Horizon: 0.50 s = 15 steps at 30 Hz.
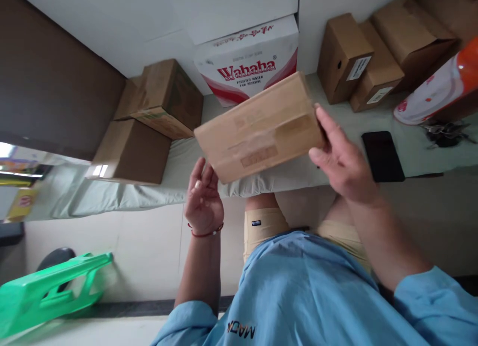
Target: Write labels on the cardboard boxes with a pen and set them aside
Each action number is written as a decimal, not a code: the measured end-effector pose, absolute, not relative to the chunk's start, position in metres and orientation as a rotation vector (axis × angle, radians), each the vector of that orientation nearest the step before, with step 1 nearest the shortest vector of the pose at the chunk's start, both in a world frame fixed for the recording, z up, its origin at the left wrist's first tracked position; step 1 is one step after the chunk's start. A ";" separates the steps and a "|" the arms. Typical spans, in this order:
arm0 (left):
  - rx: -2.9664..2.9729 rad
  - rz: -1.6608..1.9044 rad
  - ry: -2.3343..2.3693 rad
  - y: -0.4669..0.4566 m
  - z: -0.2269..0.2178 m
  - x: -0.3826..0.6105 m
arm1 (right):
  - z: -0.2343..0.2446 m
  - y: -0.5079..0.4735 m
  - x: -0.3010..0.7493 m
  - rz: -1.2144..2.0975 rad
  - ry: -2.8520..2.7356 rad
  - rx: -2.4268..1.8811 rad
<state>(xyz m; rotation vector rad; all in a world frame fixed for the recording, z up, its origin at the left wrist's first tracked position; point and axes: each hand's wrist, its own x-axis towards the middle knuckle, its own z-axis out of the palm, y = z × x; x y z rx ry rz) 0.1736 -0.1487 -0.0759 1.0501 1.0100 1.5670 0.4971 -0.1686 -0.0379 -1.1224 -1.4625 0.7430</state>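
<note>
A long brown cardboard box [257, 129] is held up, tilted, above the cloth-covered table. My right hand [345, 162] grips its right end, thumb on the near side and fingers at the far corner. Below the box's lower left corner is my left hand [204, 199], palm turned up and fingers apart, loosely bent. Its fingertips come close to that corner; whether they touch it I cannot tell. A strip of tape and a faint stamped mark show on the box.
Behind stands a white and red Wahaha carton [248, 62]. Brown boxes sit at left [130, 149] and right [343, 57]. A black phone [383, 157] lies right of my hand, near keys [448, 134] and an orange-white package [435, 94]. A green stool [48, 291] is lower left.
</note>
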 end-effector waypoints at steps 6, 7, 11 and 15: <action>1.343 1.496 0.924 -0.114 -0.029 0.189 | -0.059 -0.130 0.523 0.888 -1.188 -1.186; 1.352 1.482 0.914 -0.111 -0.027 0.191 | -0.062 -0.129 0.523 0.890 -1.172 -1.203; 1.400 1.425 0.874 -0.114 -0.028 0.196 | -0.071 -0.138 0.523 0.928 -1.086 -1.179; 1.620 1.345 0.841 -0.145 -0.027 0.216 | -0.087 -0.147 0.531 0.956 -0.895 -1.131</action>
